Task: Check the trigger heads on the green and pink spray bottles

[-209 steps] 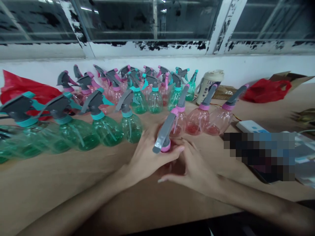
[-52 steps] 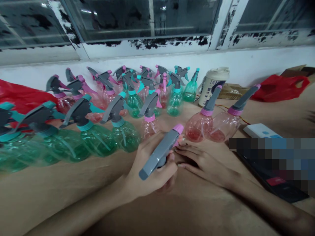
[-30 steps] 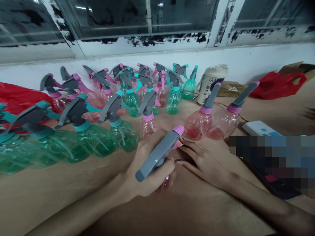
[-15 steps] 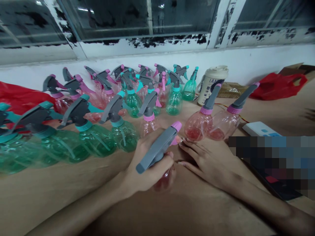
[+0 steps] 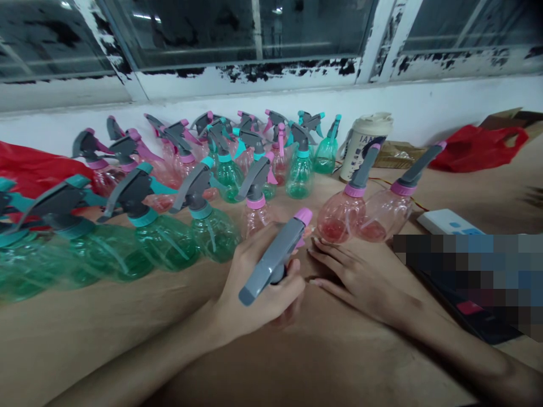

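Note:
My left hand (image 5: 254,288) is wrapped round a pink spray bottle (image 5: 275,257) with a grey trigger head and pink nozzle tip, held tilted just above the brown table (image 5: 106,328). The bottle's body is mostly hidden by my fingers. My right hand (image 5: 360,277) lies flat on the table just right of it, fingers stretched toward the nozzle. Just beyond stand one pink bottle (image 5: 257,209) and two leaning pink bottles (image 5: 343,209) (image 5: 388,206).
A row of green spray bottles (image 5: 169,232) runs leftward, with many more pink and green ones (image 5: 237,152) against the white wall. A beige cup (image 5: 362,144), red bags (image 5: 475,148) (image 5: 29,167), a white box (image 5: 445,221) and a blurred patch lie around.
My left hand has lifted the pink bottle slightly and tipped it, nozzle pointing away. My right hand has stayed flat beside it. Since seven seconds ago, one more pink bottle stands by the green row.

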Demonstrator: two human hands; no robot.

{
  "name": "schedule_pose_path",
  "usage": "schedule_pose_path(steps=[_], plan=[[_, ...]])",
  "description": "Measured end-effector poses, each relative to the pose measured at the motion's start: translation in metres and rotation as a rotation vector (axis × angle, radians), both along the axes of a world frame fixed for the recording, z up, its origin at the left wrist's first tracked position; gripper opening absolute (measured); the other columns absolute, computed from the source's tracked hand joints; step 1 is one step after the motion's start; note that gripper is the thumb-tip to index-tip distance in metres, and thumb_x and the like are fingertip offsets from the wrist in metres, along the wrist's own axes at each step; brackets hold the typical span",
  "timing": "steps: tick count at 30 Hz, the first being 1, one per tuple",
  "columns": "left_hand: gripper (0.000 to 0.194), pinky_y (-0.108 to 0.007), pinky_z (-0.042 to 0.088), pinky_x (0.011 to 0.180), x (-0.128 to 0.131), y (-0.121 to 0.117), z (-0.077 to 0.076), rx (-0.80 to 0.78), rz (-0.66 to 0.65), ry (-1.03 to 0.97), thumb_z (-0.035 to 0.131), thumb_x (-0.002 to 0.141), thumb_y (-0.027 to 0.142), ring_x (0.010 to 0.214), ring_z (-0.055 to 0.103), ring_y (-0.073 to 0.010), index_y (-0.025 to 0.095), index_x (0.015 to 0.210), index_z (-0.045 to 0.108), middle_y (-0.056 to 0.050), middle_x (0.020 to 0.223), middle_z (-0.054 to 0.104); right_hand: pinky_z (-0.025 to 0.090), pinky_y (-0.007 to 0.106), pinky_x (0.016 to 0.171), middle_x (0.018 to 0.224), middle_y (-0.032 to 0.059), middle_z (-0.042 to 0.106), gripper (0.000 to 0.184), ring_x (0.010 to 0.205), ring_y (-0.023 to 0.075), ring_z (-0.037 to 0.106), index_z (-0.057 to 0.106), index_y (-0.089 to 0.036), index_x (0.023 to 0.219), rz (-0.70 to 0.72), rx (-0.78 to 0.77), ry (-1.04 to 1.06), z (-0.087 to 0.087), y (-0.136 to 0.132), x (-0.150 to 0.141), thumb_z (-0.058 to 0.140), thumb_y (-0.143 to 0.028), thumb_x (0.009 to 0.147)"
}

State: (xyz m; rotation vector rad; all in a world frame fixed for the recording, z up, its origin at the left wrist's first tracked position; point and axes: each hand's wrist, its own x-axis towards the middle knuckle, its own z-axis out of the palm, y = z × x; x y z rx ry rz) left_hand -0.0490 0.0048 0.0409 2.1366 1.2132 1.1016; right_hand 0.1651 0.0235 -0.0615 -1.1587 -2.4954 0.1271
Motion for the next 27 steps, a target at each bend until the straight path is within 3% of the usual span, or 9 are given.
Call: schedule_pose_path(steps=[4, 9, 12, 16, 21, 27], plan=[[0.018, -0.033, 0.053, 0.07, 0.001, 0.001, -0.002, 0.062, 0.012, 0.051, 0.05, 0.072, 0.013, 0.07, 0.06, -0.0175, 0.021, 0.087, 0.055, -0.001, 0.079, 0.06, 0.036, 0.047, 0.105, 0.14, 0.015, 0.043, 0.055, 0.131, 0.0263, 0.036, 0.04, -0.014, 0.136, 0.004, -0.007, 0.011, 0.0, 0.0, 0.0, 0.044, -0.044, 0.09], [0.027, -0.025, 0.054, 0.071, 0.001, 0.001, -0.004, 0.029, -0.049, -0.007, 0.052, 0.072, 0.009, 0.079, 0.064, -0.015, 0.02, 0.097, 0.054, -0.003, 0.093, 0.062, 0.036, 0.046, 0.105, 0.139, 0.0154, 0.044, 0.054, 0.13, 0.0255, 0.037, 0.041, -0.013, 0.135, -0.001, -0.005, -0.009, 0.0, 0.0, 0.0, 0.043, -0.044, 0.091], [0.03, -0.027, 0.054, 0.074, -0.001, 0.001, -0.005, 0.047, -0.077, 0.003, 0.053, 0.073, 0.009, 0.081, 0.064, -0.0151, 0.021, 0.1, 0.052, -0.003, 0.097, 0.061, 0.035, 0.047, 0.105, 0.138, 0.0163, 0.045, 0.054, 0.13, 0.0258, 0.038, 0.043, -0.011, 0.133, -0.004, -0.007, -0.014, 0.0, 0.0, -0.001, 0.042, -0.044, 0.091], [0.02, -0.033, 0.052, 0.075, -0.002, 0.002, -0.003, 0.14, -0.069, 0.075, 0.056, 0.073, 0.015, 0.078, 0.061, -0.0179, 0.021, 0.091, 0.052, -0.002, 0.087, 0.059, 0.036, 0.047, 0.105, 0.139, 0.0159, 0.045, 0.052, 0.129, 0.0261, 0.038, 0.044, -0.011, 0.133, -0.014, -0.007, -0.011, 0.001, -0.001, -0.001, 0.042, -0.043, 0.091], [0.017, -0.026, 0.048, 0.057, -0.002, 0.004, 0.002, 0.102, -0.055, 0.036, 0.058, 0.07, 0.015, 0.05, 0.052, -0.0097, 0.021, 0.082, 0.047, 0.005, 0.068, 0.05, 0.035, 0.045, 0.105, 0.139, 0.0156, 0.044, 0.053, 0.13, 0.0256, 0.037, 0.044, -0.011, 0.133, -0.017, -0.017, -0.006, 0.0, -0.001, -0.001, 0.043, -0.042, 0.091], [0.008, -0.026, 0.046, 0.055, -0.002, 0.004, 0.006, 0.045, -0.072, 0.012, 0.053, 0.072, 0.016, 0.054, 0.055, -0.0118, 0.021, 0.076, 0.047, 0.003, 0.068, 0.053, 0.035, 0.045, 0.106, 0.139, 0.016, 0.045, 0.054, 0.13, 0.0261, 0.037, 0.046, -0.011, 0.132, -0.013, -0.01, 0.0, -0.003, 0.0, -0.001, 0.045, -0.044, 0.09]])
